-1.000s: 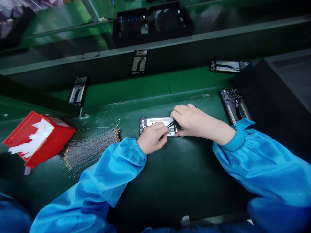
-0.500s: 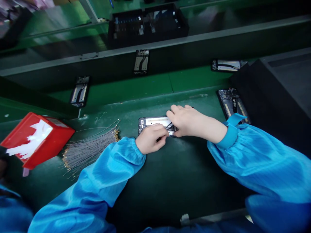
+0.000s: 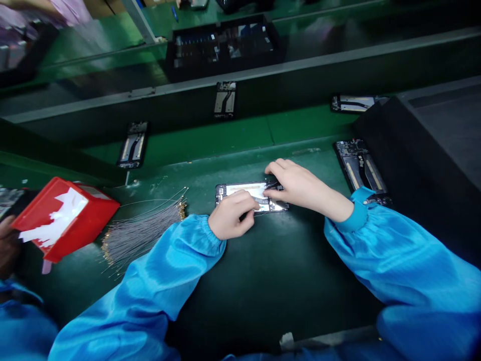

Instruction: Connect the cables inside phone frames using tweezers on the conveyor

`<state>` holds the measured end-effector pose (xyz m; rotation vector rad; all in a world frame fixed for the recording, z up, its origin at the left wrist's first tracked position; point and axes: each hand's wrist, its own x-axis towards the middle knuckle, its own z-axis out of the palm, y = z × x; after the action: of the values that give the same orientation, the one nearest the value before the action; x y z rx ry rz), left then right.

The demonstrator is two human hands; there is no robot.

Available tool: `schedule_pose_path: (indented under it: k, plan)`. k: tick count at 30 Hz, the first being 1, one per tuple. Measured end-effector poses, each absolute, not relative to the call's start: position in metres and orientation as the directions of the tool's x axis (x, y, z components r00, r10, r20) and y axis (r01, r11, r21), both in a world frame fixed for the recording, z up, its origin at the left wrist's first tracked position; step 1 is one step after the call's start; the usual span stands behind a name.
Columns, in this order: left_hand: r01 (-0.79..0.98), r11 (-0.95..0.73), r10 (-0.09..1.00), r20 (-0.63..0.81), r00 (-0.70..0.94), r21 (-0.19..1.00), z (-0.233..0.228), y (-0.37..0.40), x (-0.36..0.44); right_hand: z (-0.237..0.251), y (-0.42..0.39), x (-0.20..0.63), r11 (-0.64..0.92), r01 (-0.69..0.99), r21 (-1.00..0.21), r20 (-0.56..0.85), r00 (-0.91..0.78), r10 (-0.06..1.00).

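Note:
An opened phone (image 3: 246,189) lies flat on the green bench, its circuit board, pale inner plate and dark flat cable showing. My left hand (image 3: 233,214) rests over its lower left edge, thumb and fingers curled closed. A thin coaxial cable (image 3: 263,214) runs from those fingertips along the phone's near edge. Above the phone's right end is my right hand (image 3: 295,184), thumb and index finger apart, the thumb close to the plate. Something dark sits beneath its palm and cannot be made out. Left of my hands lies a bundle of thin grey cables (image 3: 145,230) with gold ends.
A red bin (image 3: 71,220) with white paper stands at left, a co-worker's hand (image 3: 6,245) beside it. More opened phones (image 3: 134,144) (image 3: 225,100) (image 3: 353,103) lie beyond, with another phone (image 3: 361,165) beside a black box (image 3: 421,165) at right. A black tray (image 3: 221,42) sits at the back.
My right hand has shifted right and its thumb and fingers have parted, uncovering more of the phone. My left hand stays about where it was. The camera view has shifted slightly.

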<state>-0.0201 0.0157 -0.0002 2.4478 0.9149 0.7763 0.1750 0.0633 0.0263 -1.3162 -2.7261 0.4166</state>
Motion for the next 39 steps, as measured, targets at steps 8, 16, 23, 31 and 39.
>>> schedule_pose_path:
  k: [8,16,23,31,39]
  plan:
    - [0.942,-0.232,0.97,0.133,0.204,0.243,0.0,0.13,-0.028,0.01,0.048,0.179,0.729,0.637,-0.25,0.08,-0.736,0.672]
    - [0.988,-0.071,0.997,0.028,0.068,0.134,-0.015,0.211,-0.017,0.008,0.045,0.177,0.758,0.614,-0.222,0.082,-0.762,0.642]
    - [0.99,-0.053,0.997,0.057,0.046,0.132,-0.001,0.214,-0.01,0.005,0.056,0.178,0.706,0.706,-0.058,0.151,-0.693,0.705]
    - [0.996,-0.055,0.998,0.016,0.055,0.066,0.02,0.12,-0.036,-0.005,0.065,0.177,0.549,0.835,0.034,0.331,-0.528,0.782]
    - [0.857,-0.505,0.861,-0.007,0.508,0.108,0.019,-0.007,-0.035,-0.004,0.052,0.167,0.791,0.608,-0.062,0.257,-0.756,0.602]
